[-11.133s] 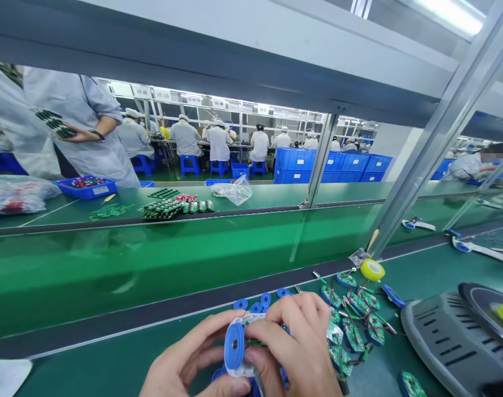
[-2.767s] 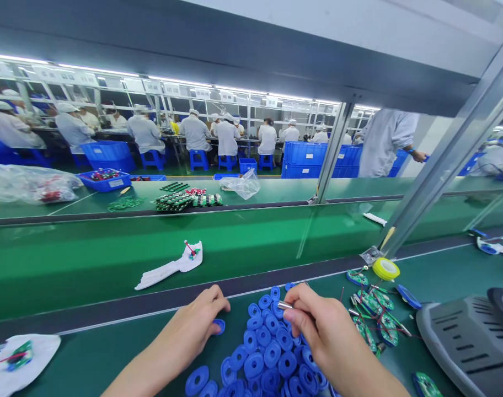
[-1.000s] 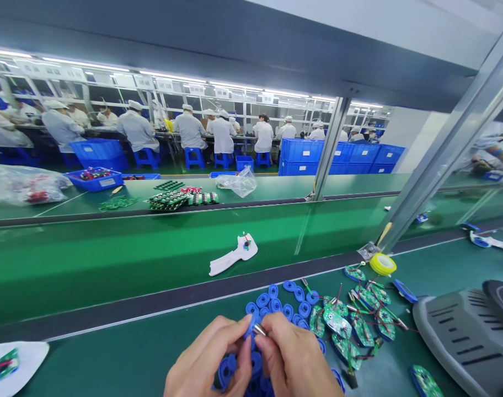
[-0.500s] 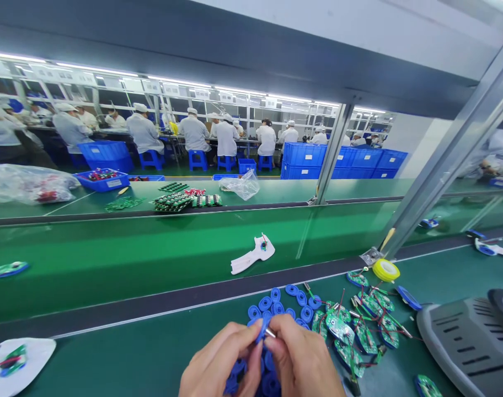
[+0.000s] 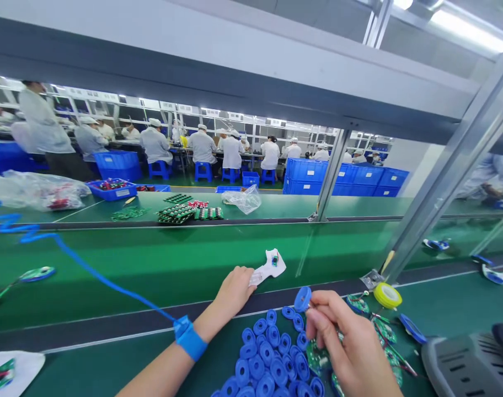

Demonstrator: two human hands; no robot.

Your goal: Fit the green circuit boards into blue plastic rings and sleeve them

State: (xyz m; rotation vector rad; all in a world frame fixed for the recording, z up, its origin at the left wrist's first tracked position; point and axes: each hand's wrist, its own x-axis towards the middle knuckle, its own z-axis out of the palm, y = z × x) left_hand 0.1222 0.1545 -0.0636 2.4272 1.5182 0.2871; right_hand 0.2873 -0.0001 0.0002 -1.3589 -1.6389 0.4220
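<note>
Well, the little signs (image 5: 169, 106) over the far benches are too small to read, so no words can be made out. The person's right hand (image 5: 351, 342) is up over a big pile of blue rubber rings (image 5: 268, 358). Its thumb and fingers pinch one blue ring (image 5: 303, 299) at the top, and that ring stands on its edge. The left hand (image 5: 235, 289) lies curled at the near side of the green belt (image 5: 185, 264), and its fingertips touch a white piece (image 5: 268, 268). I cannot tell if it grips that piece. A blue strap (image 5: 186, 337) goes around the left wrist, and a curly blue cord (image 5: 111, 286) runs from it across the belt. Green circuit boards with red wires (image 5: 384, 331) lie just right of the pile, near a roll of yellow tape (image 5: 387, 295).
</note>
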